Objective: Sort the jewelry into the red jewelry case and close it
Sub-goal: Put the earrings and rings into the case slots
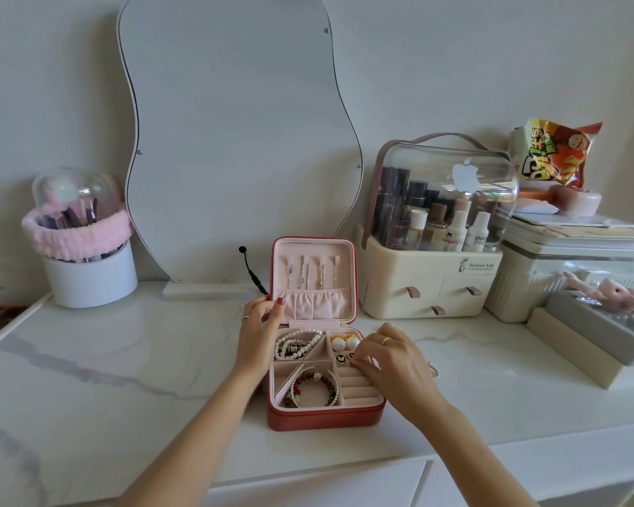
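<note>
Red jewelry case (323,417) is sitting open near the front edge of the marble table (125,360), lid propped upright; it is looking rigid and light, best taken by the lid's rim. Left hand (258,333) is gripping the lid's left edge. Right hand (392,354), fingers curled, is working at the ring rolls (357,387); whether it is pinching anything, cannot tell.
</note>
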